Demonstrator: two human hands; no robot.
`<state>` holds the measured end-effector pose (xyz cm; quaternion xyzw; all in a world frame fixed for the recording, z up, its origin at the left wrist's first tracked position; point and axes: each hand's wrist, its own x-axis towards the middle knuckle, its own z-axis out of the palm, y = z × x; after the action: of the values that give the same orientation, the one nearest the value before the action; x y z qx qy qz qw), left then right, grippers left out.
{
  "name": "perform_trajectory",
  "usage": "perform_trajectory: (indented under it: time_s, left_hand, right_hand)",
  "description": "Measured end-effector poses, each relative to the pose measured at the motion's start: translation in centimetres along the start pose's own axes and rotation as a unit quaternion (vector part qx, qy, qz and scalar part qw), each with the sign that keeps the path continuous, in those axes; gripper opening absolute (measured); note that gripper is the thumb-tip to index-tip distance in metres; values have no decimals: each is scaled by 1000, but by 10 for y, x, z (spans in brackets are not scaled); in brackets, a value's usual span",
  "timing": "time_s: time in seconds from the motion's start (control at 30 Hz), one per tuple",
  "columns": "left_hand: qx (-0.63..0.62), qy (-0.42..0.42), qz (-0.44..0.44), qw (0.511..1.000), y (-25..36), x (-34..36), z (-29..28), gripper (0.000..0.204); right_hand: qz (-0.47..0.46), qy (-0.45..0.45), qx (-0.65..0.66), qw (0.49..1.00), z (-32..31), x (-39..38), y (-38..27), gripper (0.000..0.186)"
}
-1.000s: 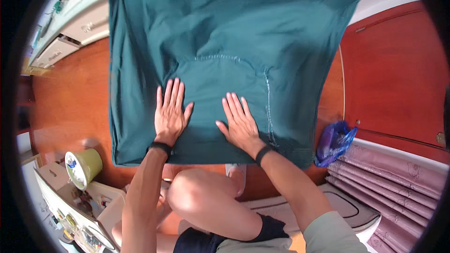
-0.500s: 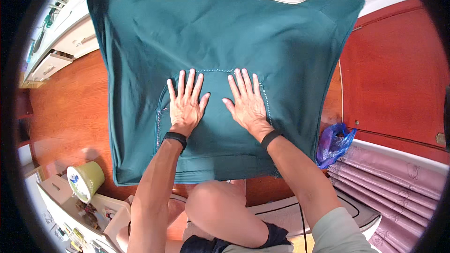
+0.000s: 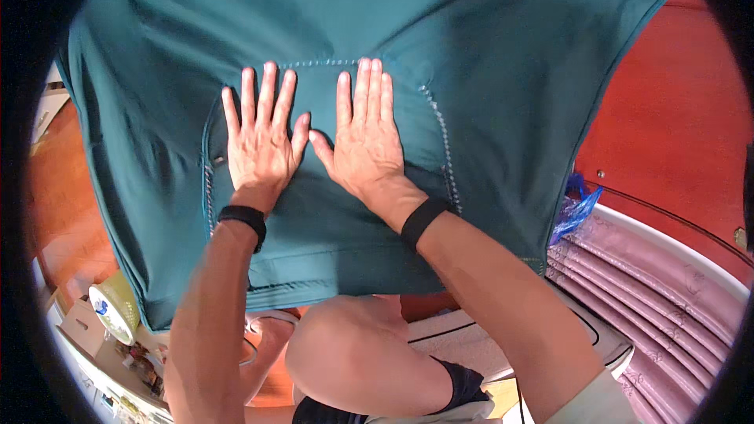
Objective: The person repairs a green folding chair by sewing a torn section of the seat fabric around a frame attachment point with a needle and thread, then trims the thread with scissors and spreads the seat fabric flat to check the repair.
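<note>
A large dark green cloth (image 3: 503,149) is spread out in front of me. On its near part lies a green pocket-like panel (image 3: 314,224), outlined by pale stitching along its top and both sides. My left hand (image 3: 263,149) rests flat on this panel, fingers spread, fingertips by the top left corner. Beside it my right hand (image 3: 367,141) lies palm down, fingers straight, tips touching the top seam. The thumbs nearly meet. Neither hand holds anything. Each wrist wears a black band. What supports the cloth is hidden beneath it.
A blue plastic bag (image 3: 576,214) sits past the right edge of the cloth, near pink folded fabric (image 3: 660,298) and a red wooden panel (image 3: 667,118). A yellow-green bin (image 3: 122,310) stands at lower left. My bent knee (image 3: 345,349) is close to the near hem.
The cloth now fills more of the view, and its white far panel has left the picture. My right hand has moved left across the pocket-like panel, closer to my left hand.
</note>
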<state>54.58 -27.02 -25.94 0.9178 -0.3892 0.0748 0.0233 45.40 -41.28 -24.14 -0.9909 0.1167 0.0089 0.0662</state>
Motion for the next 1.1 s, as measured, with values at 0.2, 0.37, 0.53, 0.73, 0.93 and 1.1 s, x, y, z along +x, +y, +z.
perform_trajectory:
  time_s: [0.2,0.37,0.53,0.73,0.93,1.1]
  left_hand:
    - [24,-7,-3,1000,2,0,4,67]
    - [19,-8,-6,1000,4,0,4,66]
    - [13,-9,-8,1000,3,-1,4,66]
    - [9,3,-5,1000,3,-1,3,67]
    - [23,-3,-10,1000,6,2,3,67]
    - [24,-5,-9,1000,6,1,3,67]
  right_hand:
    - [10,-23,-66,997,2,-4,-7,90]
    - [7,-11,-51,999,8,-5,-5,93]
    - [6,-19,-68,998,8,-6,-8,93]
    - [6,-18,-69,997,9,-6,-13,92]
    - [2,-12,-65,998,11,-4,-10,91]
    - [3,-16,-79,997,12,-5,-12,91]
